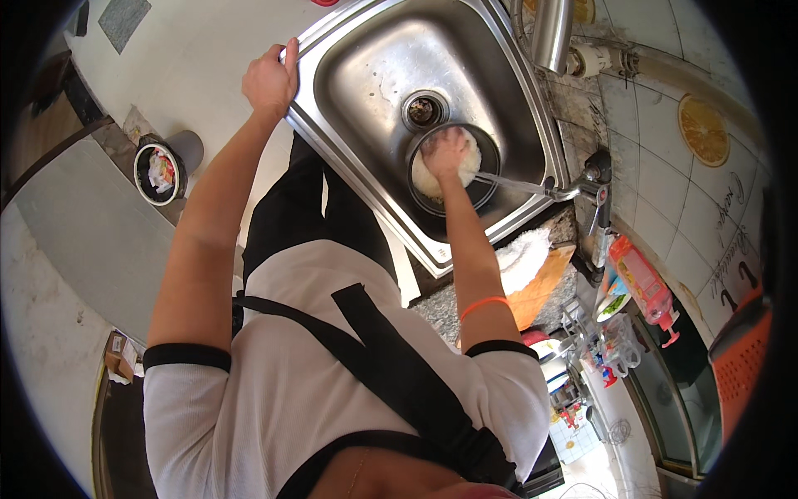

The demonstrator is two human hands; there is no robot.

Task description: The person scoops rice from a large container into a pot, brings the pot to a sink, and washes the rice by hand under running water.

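Note:
A round dark metal bowl (411,177) of white grains that look like rice (470,158) sits in the steel sink (366,71), just beside the drain (425,110). My right hand (446,151) is inside the bowl, its fingers spread on the rice; the fingertips are partly blurred. A clear stream of water (509,183) runs from the faucet (569,193) into the bowl, close to my right wrist. On the sink's left edge, my left hand (270,79) grips the metal rim, with some fingers curled out of sight.
A pink pump bottle (640,279) stands right of the faucet. Nearer me are a white cloth (524,258) and a wooden board (544,287) on the counter. A trash bin (158,175) is on the floor at left. An orange basket (744,362) is at far right.

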